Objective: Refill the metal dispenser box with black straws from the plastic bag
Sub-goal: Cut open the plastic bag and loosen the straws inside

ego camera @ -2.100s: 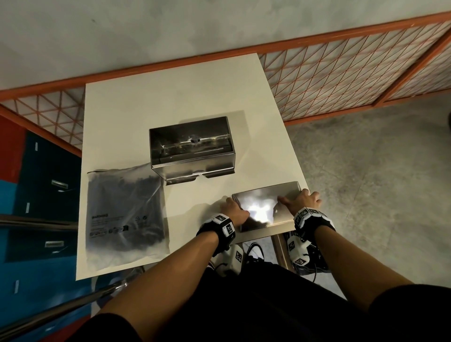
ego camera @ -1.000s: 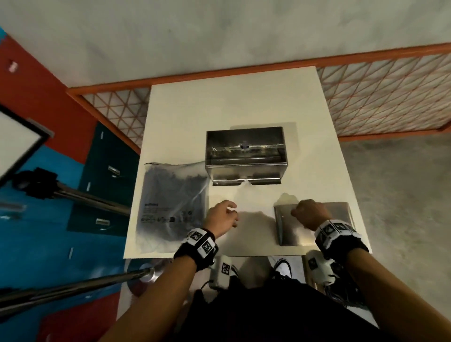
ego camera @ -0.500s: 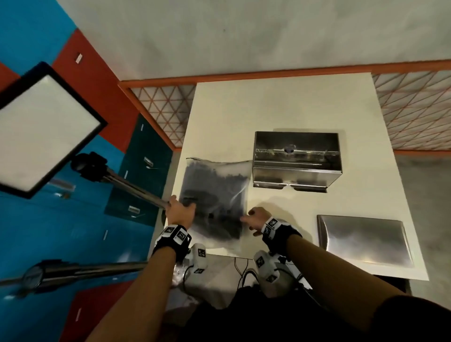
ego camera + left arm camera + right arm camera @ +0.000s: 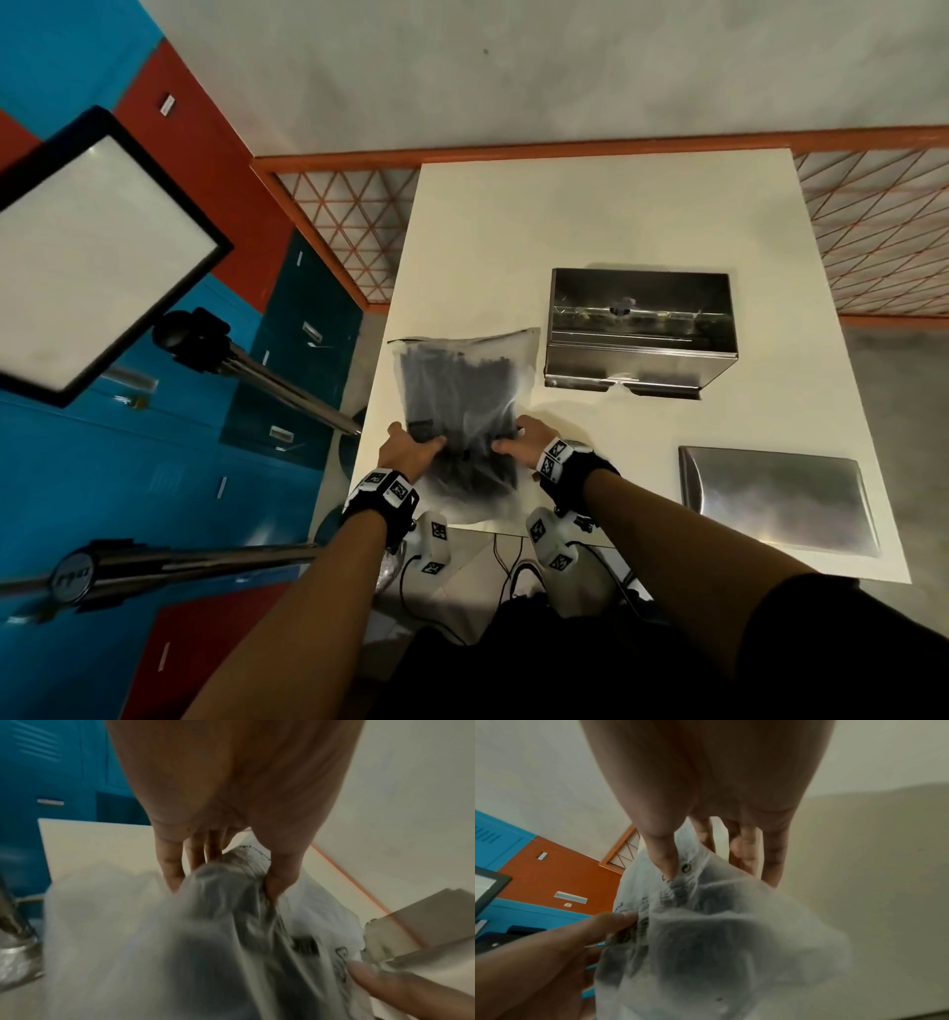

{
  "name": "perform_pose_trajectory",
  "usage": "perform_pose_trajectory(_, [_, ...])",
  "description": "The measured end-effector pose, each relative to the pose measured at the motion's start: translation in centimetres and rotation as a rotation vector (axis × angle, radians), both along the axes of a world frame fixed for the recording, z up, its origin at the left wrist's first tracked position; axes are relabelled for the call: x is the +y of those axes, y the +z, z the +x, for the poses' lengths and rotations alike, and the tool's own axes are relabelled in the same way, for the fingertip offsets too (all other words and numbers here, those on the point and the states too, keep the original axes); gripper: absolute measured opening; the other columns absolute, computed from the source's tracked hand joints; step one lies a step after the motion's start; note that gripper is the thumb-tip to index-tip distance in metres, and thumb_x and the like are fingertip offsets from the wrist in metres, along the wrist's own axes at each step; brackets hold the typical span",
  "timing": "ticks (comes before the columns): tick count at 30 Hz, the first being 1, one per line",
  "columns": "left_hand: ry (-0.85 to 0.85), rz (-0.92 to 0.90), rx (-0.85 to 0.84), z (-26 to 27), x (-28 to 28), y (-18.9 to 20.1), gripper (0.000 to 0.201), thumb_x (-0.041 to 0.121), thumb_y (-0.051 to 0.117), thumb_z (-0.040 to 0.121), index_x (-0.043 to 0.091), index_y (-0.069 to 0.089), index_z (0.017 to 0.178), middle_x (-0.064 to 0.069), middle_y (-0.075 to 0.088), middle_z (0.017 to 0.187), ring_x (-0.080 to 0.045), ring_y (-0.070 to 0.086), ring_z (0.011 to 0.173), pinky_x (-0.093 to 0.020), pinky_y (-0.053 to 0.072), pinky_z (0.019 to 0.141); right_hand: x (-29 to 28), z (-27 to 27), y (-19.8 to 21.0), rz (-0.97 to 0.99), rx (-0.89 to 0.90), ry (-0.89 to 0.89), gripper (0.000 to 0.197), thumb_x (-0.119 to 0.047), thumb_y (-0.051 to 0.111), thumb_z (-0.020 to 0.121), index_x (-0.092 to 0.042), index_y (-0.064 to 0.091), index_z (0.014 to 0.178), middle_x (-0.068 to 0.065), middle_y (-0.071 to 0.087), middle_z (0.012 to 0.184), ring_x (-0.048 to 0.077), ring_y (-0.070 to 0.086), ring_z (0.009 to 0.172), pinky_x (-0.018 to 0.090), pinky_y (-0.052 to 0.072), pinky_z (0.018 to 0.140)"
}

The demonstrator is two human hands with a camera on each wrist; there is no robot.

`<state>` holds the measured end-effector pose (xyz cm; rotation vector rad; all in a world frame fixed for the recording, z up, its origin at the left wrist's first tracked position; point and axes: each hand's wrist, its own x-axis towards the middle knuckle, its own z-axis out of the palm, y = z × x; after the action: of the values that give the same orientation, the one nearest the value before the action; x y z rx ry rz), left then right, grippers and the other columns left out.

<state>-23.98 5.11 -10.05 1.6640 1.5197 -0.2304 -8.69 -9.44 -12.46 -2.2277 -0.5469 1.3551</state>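
Head view: both hands' grip pinches plastic bag (image 4: pixel 464 411) of black straws (image 4: pixel 452 390); print unreadable.

The bag (image 4: pixel 687 902) is showing dark print and a small round arrow sign, but the print is too blurry to read. The pole (image 4: pixel 154 568) at the left is showing pale letters that look like "rpa", though that is not sure. The wrist bands (image 4: pixel 382 488) and the white blocks (image 4: pixel 435 539) under them are wearing little black-and-white square code marks with no words.
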Motion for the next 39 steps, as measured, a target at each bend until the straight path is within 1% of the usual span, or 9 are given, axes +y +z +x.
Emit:
perform_pose_trajectory(3, [0.055, -0.245, -0.079, -0.6, -0.9, -0.5, 0.067, 0.040, 0.091, 0.064, 0.017, 0.061, 0.118, -0.012, 0.070, 0.115, -0.034, 0.067, 0.105, -0.048, 0.062, 0.076, 0.1, 0.0, 0.3, 0.052, -0.016, -0.017, 0.066, -0.052, 0.072, 0.079, -0.016, 0.054, 0.131, 0.006, 0.060, 0.131, 0.031, 0.057, 0.119, 0.036, 0.044, 0.101])
perform_pose_trajectory(7, [-0.006, -0.402, -0.210, -1.3, -4.3, 1.7, 0.015, 0.009, 0.079, 0.083, 0.013, 0.068, 0.094, -0.009, 0.073, 0.085, -0.023, 0.070, 0.084, -0.040, 0.060, 0.066, 0.3, -0.2, 0.7, 0.082, 0.014, -0.101, 0.066, -0.056, 0.076, 0.073, -0.016, 0.055, 0.122, 0.007, 0.063, 0.122, 0.029, 0.060, 0.109, 0.036, 0.047, 0.094])
perform_pose_trajectory(12, [-0.135, -0.329, -0.529, -1.9, -5.4, 3.2, 0.051, -0.015, 0.072, 0.078, 0.013, 0.062, 0.118, -0.014, 0.073, 0.109, -0.030, 0.071, 0.103, -0.039, 0.061, 0.079, 0.3, 0.1, 1.6, 0.171, 0.066, -0.193, 0.092, -0.034, 0.091, 0.061, -0.006, 0.040, 0.132, 0.004, 0.060, 0.120, 0.024, 0.058, 0.114, 0.036, 0.048, 0.094])
perform_pose_trajectory(16, [-0.098, -0.233, -0.506, -2.8, -5.0, 4.0, 0.080, 0.011, 0.089, 0.063, 0.021, 0.053, 0.134, -0.004, 0.070, 0.122, -0.023, 0.068, 0.112, -0.044, 0.058, 0.093, 0.5, 1.0, 3.1, 0.241, 0.006, -0.079, 0.062, -0.045, 0.088, 0.046, -0.011, 0.072, 0.095, 0.002, 0.074, 0.091, 0.021, 0.070, 0.088, 0.040, 0.056, 0.085])
perform_pose_trajectory(22, [-0.109, -0.011, -0.585, -3.1, -5.2, 7.1, 0.029, 0.005, 0.082, 0.080, 0.003, 0.071, 0.107, -0.005, 0.077, 0.098, -0.022, 0.072, 0.098, -0.023, 0.058, 0.078, -2.2, 0.7, 7.4, 0.442, -0.104, 0.049, 0.036, -0.025, 0.084, 0.073, -0.009, 0.067, 0.101, -0.001, 0.069, 0.088, 0.014, 0.066, 0.078, 0.026, 0.051, 0.070])
perform_pose_trajectory(26, [-0.061, -0.043, -0.747, -2.5, -6.2, 9.2, 0.036, 0.000, 0.079, 0.083, 0.024, 0.071, 0.109, 0.002, 0.077, 0.108, -0.015, 0.071, 0.107, -0.039, 0.056, 0.096, -4.5, 1.0, 8.2, 0.639, 0.099, -0.045, 0.059, -0.011, 0.084, 0.072, -0.014, 0.060, 0.125, -0.004, 0.070, 0.116, 0.010, 0.066, 0.108, 0.027, 0.052, 0.094])
perform_pose_trajectory(32, [0.027, -0.115, -0.875, -1.0, -7.1, 11.0, 0.035, 0.016, 0.072, 0.091, 0.019, 0.066, 0.126, -0.003, 0.074, 0.120, -0.023, 0.068, 0.116, -0.048, 0.053, 0.100, -5.6, 2.4, 10.8, 0.749, 0.217, -0.188, 0.038, -0.013, 0.081, 0.079, -0.015, 0.068, 0.114, 0.002, 0.074, 0.110, 0.018, 0.068, 0.106, 0.037, 0.054, 0.094])
perform_pose_trajectory(35, [0.025, -0.111, -0.848, -0.2, -7.1, 11.6, 0.029, 0.010, 0.066, 0.096, 0.022, 0.069, 0.123, -0.001, 0.075, 0.117, -0.019, 0.070, 0.112, -0.044, 0.055, 0.099, -5.3, 2.5, 10.9, 0.738, 0.127, -0.261, 0.033, -0.033, 0.083, 0.074, -0.020, 0.074, 0.104, 0.002, 0.075, 0.105, 0.020, 0.069, 0.103, 0.049, 0.053, 0.095])
perform_pose_trajectory(39, [-0.021, -0.139, -0.823, 0.1, -7.2, 12.1, 0.033, -0.001, 0.061, 0.095, 0.020, 0.075, 0.116, -0.004, 0.077, 0.109, -0.021, 0.070, 0.104, -0.037, 0.056, 0.090, -5.6, 2.7, 11.3, 0.717, 0.058, -0.263, 0.011, -0.025, 0.080, 0.079, -0.026, 0.076, 0.089, 0.002, 0.076, 0.098, 0.020, 0.070, 0.098, 0.048, 0.052, 0.095])
